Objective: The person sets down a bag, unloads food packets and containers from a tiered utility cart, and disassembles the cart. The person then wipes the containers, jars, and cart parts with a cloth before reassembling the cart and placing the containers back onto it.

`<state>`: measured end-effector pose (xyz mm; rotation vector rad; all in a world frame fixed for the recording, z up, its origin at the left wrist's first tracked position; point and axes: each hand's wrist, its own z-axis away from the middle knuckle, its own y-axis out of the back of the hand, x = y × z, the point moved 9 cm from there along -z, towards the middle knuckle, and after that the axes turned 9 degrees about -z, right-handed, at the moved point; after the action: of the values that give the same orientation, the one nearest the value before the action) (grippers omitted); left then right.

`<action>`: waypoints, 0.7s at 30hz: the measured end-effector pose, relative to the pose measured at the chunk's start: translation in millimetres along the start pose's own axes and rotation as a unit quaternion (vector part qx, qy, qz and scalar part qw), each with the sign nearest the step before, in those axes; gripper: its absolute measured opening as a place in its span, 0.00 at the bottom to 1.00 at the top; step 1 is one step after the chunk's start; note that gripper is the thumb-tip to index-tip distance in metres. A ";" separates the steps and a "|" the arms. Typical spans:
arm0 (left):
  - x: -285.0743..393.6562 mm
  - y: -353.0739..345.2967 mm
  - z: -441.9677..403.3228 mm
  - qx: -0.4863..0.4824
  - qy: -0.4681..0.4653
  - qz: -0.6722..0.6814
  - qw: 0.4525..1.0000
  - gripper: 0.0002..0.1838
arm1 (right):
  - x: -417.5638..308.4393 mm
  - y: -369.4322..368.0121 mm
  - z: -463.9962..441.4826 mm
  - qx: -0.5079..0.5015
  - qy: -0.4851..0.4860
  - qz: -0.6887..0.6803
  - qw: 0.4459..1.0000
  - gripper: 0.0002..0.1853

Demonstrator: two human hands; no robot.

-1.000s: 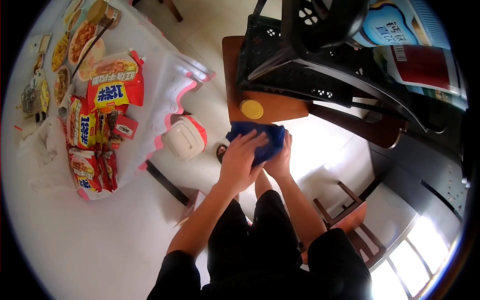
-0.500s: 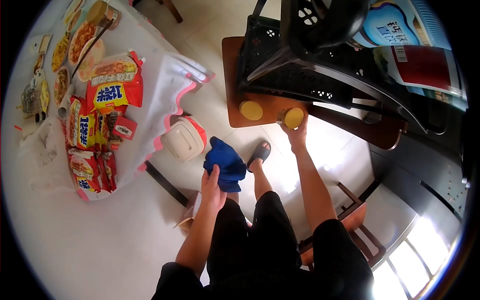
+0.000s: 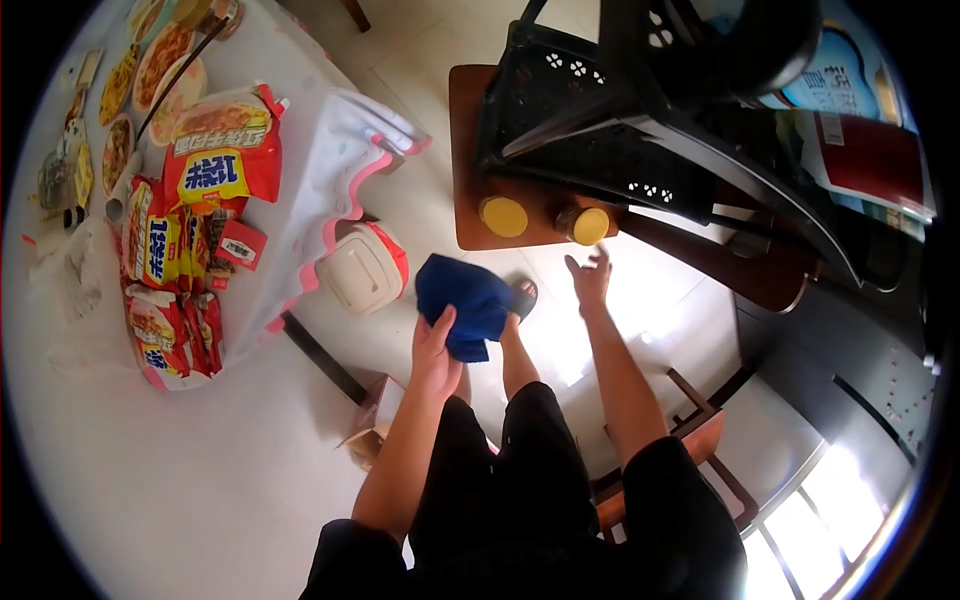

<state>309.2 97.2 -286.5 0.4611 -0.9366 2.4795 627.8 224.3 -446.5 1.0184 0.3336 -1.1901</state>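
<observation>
A blue cloth (image 3: pixel 464 302) hangs from my left hand (image 3: pixel 436 352), pinched between thumb and fingers. My right hand (image 3: pixel 592 280) is empty, its fingers apart, just below a jar with a yellow lid (image 3: pixel 590 226). That jar stands near the edge of a brown wooden seat (image 3: pixel 470 150). To its left on the same seat is a second yellow-lidded jar (image 3: pixel 503 217). Over the seat a black rack tray (image 3: pixel 550 120) with clover-shaped cutouts covers part of the wood.
On the left, a table with a pink-edged cover (image 3: pixel 340 160) holds red noodle packets (image 3: pixel 222 150) and several bowls. A white lidded bin (image 3: pixel 358 275) stands on the floor beside it. At the upper right are a blue-and-white package (image 3: pixel 835 75) and a wooden chair (image 3: pixel 700 435) lower down.
My right hand has let go of the yellow-lidded jar and drawn back toward me. The blue cloth has spread wider in my left hand and shifted a little to the right.
</observation>
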 end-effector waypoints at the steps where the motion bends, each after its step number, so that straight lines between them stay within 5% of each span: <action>1: -3.9 -5.1 -8.3 -0.003 0.008 -0.013 1.000 0.25 | 9.6 -3.1 13.5 -0.024 -0.033 0.018 0.999 0.44; 3: -12.3 -17.4 -28.4 0.000 0.002 -0.072 0.997 0.23 | -20.5 -29.7 66.2 -0.220 0.001 -0.273 0.936 0.38; 5: -30.0 -36.5 -46.8 -0.063 0.066 -0.132 0.987 0.27 | -83.9 -57.0 120.8 -0.360 -0.041 -0.375 0.853 0.39; 6: -25.2 -45.4 -56.0 -0.067 0.039 -0.267 0.961 0.30 | -109.9 -58.4 138.2 -0.364 -0.093 -0.426 0.823 0.33; 8: 3.8 -64.1 -66.2 -0.022 -0.093 -0.545 0.833 0.35 | -110.5 -55.0 110.1 -0.291 -0.057 -0.329 0.897 0.28; 11: 54.7 -69.1 -77.9 0.081 -0.326 -0.621 0.708 0.38 | -134.0 -39.5 55.6 -0.158 0.006 -0.309 0.938 0.18; 13: 63.4 -67.0 -93.7 0.054 -0.309 -0.589 0.745 0.38 | -163.5 -24.3 20.4 -0.078 0.128 -0.266 0.952 0.18; 14: 69.6 -67.4 -103.0 0.041 -0.303 -0.572 0.761 0.38 | -174.3 -17.4 -0.4 -0.042 0.176 -0.108 0.977 0.19; 15: 75.1 -71.5 -111.8 0.023 -0.320 -0.562 0.762 0.40 | -182.8 -16.0 -23.8 -0.004 0.260 0.023 0.965 0.20; 18: 75.8 -86.3 -140.5 -0.019 -0.352 -0.557 0.752 0.43 | -192.9 -42.5 -63.7 0.008 0.400 0.141 0.906 0.21; 20: 72.0 -93.2 -159.0 -0.023 -0.357 -0.585 0.728 0.45 | -220.3 -77.0 -46.1 0.011 0.460 0.337 0.822 0.22; 21: 69.2 -94.5 -166.4 -0.029 -0.356 -0.595 0.720 0.45 | -217.9 -86.2 -51.4 -0.025 0.436 0.342 0.832 0.25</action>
<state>274.9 294.4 -323.5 1.4853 -0.5854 1.0376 482.2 396.1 -363.7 1.4357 0.6345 -0.0069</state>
